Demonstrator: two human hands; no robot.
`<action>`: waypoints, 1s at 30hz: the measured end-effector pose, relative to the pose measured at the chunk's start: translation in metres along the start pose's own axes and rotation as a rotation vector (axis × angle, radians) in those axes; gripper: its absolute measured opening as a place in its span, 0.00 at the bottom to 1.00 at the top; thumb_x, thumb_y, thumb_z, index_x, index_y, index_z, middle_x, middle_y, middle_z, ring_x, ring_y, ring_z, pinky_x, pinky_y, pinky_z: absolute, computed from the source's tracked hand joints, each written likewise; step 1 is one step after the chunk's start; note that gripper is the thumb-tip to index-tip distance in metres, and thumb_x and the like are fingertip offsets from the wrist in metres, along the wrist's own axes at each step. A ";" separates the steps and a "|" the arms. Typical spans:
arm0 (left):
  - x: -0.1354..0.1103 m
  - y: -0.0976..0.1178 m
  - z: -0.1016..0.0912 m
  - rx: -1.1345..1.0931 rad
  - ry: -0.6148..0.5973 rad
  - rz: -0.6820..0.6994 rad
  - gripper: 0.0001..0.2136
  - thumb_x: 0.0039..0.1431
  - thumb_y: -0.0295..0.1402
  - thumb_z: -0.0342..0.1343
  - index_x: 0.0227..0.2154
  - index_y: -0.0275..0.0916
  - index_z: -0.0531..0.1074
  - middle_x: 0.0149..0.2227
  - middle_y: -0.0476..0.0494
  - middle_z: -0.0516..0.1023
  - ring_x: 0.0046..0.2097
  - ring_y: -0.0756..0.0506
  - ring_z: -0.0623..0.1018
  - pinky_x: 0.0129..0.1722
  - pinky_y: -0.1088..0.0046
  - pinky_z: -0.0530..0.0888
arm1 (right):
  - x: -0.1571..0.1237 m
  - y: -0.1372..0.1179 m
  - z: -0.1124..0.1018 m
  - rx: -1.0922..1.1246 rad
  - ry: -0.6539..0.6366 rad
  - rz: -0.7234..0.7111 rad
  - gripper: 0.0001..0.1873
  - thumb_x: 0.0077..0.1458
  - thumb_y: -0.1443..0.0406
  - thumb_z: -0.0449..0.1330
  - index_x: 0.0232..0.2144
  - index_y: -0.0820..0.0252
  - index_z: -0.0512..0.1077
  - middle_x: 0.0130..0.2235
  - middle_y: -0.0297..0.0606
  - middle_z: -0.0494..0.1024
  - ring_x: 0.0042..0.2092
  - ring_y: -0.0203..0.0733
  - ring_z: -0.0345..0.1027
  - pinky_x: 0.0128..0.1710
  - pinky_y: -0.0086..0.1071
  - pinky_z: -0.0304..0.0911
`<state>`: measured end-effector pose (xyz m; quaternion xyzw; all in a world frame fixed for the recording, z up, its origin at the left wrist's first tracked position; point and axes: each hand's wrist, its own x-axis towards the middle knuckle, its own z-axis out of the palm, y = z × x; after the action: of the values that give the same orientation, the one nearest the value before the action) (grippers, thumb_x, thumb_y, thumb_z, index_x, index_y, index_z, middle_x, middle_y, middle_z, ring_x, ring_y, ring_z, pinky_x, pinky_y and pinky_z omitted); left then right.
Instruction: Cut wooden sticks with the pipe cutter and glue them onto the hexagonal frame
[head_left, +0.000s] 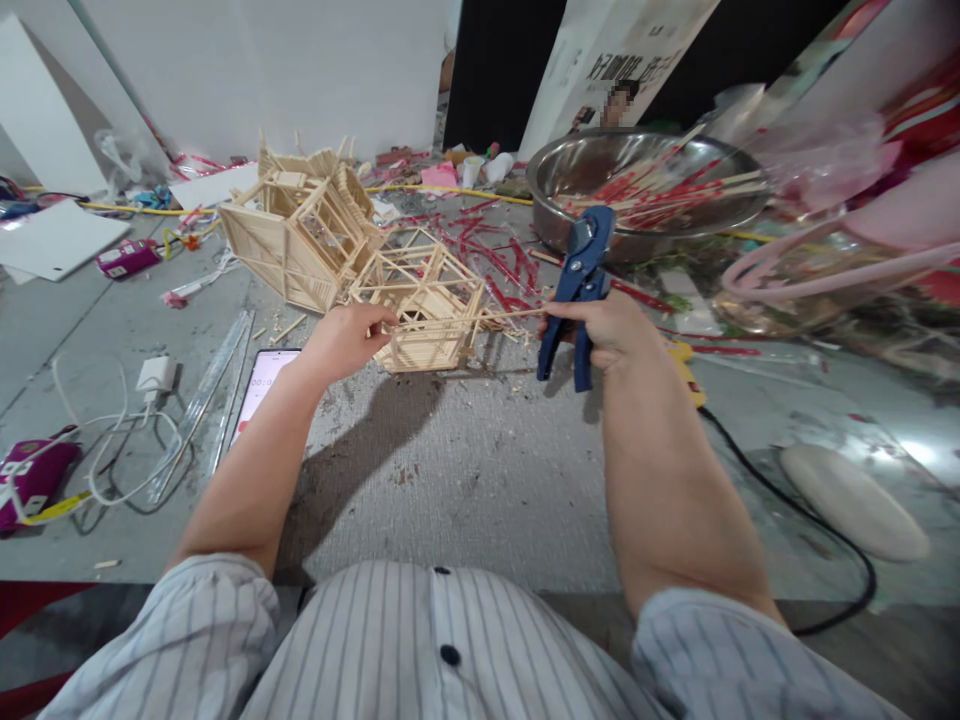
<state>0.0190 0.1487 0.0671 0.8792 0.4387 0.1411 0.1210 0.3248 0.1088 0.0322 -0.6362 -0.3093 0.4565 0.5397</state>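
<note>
A thin wooden stick [499, 316] stretches level between my two hands, in front of a small stick-built frame [427, 345]. My left hand [349, 340] pinches the stick's left end, fingers closed. In my right hand [611, 325] is a pair of blue-handled cutters [589, 260], held upright with the head at the top. The right index finger reaches along to the stick's right end; whether it grips the stick I cannot tell. Behind and left of the small frame stands a larger wooden stick model [300, 225], close against it.
A steel basin [551, 215] of red-and-wood sticks stands at the back right. Red wrappers [517, 270] litter the table's middle. A phone [259, 385] lies by my left forearm, with a white charger [156, 375] and cables farther left. A black cord [757, 480] curves at the right.
</note>
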 end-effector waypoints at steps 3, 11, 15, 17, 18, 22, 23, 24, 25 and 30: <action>0.000 0.000 0.000 0.001 -0.006 -0.003 0.13 0.54 0.28 0.52 0.42 0.38 0.76 0.35 0.43 0.79 0.34 0.49 0.74 0.36 0.74 0.67 | 0.001 0.001 -0.002 -0.023 -0.026 -0.006 0.09 0.40 0.72 0.64 0.20 0.54 0.69 0.20 0.32 0.71 0.25 0.41 0.67 0.31 0.38 0.67; 0.000 0.000 -0.001 0.005 0.000 -0.025 0.14 0.54 0.29 0.54 0.44 0.38 0.75 0.35 0.44 0.79 0.34 0.49 0.74 0.36 0.74 0.67 | -0.008 -0.005 0.006 0.024 0.045 0.011 0.10 0.41 0.74 0.62 0.18 0.56 0.69 0.18 0.31 0.70 0.23 0.38 0.66 0.27 0.34 0.66; 0.000 0.000 0.000 0.005 0.001 -0.029 0.14 0.54 0.30 0.54 0.44 0.39 0.75 0.33 0.45 0.78 0.33 0.49 0.74 0.35 0.74 0.66 | -0.009 -0.006 0.007 0.016 0.049 0.006 0.10 0.42 0.75 0.62 0.19 0.56 0.69 0.18 0.31 0.70 0.22 0.37 0.65 0.26 0.34 0.65; 0.000 0.001 0.000 0.004 0.009 -0.052 0.15 0.54 0.30 0.55 0.45 0.39 0.75 0.33 0.45 0.78 0.32 0.50 0.74 0.35 0.75 0.66 | -0.007 -0.004 0.006 0.022 0.042 0.004 0.10 0.42 0.76 0.62 0.20 0.57 0.70 0.19 0.30 0.70 0.22 0.37 0.65 0.27 0.33 0.65; 0.000 0.002 -0.001 0.005 0.015 -0.067 0.15 0.53 0.31 0.55 0.45 0.40 0.74 0.32 0.46 0.78 0.32 0.50 0.74 0.35 0.75 0.66 | -0.005 -0.004 0.005 0.026 0.036 0.003 0.10 0.42 0.76 0.62 0.20 0.57 0.70 0.19 0.31 0.71 0.22 0.37 0.65 0.28 0.33 0.65; -0.001 0.002 -0.001 0.026 0.027 -0.106 0.15 0.53 0.33 0.56 0.44 0.40 0.75 0.31 0.46 0.78 0.32 0.49 0.74 0.34 0.74 0.66 | -0.002 -0.002 0.002 0.032 0.017 0.011 0.09 0.42 0.75 0.62 0.20 0.57 0.70 0.19 0.31 0.71 0.23 0.38 0.66 0.30 0.35 0.67; -0.001 0.002 -0.001 0.035 0.023 -0.111 0.14 0.53 0.33 0.56 0.43 0.40 0.75 0.31 0.46 0.78 0.32 0.48 0.74 0.33 0.73 0.66 | -0.001 -0.002 0.002 0.031 0.015 0.011 0.10 0.42 0.75 0.63 0.20 0.57 0.69 0.19 0.31 0.71 0.23 0.38 0.67 0.30 0.35 0.67; 0.000 0.002 -0.001 0.042 0.020 -0.114 0.13 0.53 0.34 0.56 0.42 0.40 0.75 0.31 0.45 0.78 0.32 0.48 0.74 0.33 0.73 0.65 | -0.001 -0.001 0.001 0.029 0.011 0.011 0.10 0.41 0.75 0.63 0.20 0.57 0.69 0.19 0.31 0.71 0.24 0.38 0.67 0.30 0.35 0.67; 0.000 0.001 -0.001 0.049 0.018 -0.114 0.12 0.53 0.34 0.56 0.41 0.40 0.76 0.31 0.45 0.78 0.32 0.48 0.74 0.32 0.73 0.65 | 0.000 -0.001 0.001 0.026 0.007 0.010 0.10 0.41 0.75 0.63 0.20 0.57 0.69 0.20 0.31 0.71 0.24 0.38 0.67 0.30 0.36 0.67; 0.000 0.001 0.000 0.063 0.024 -0.114 0.10 0.54 0.34 0.56 0.39 0.40 0.76 0.30 0.45 0.78 0.31 0.48 0.74 0.31 0.74 0.65 | 0.002 0.000 -0.001 0.021 -0.024 0.009 0.09 0.41 0.74 0.64 0.21 0.56 0.69 0.21 0.32 0.71 0.25 0.40 0.68 0.31 0.38 0.69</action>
<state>0.0198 0.1477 0.0672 0.8544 0.4937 0.1305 0.0959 0.3270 0.1104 0.0318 -0.6262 -0.3081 0.4697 0.5407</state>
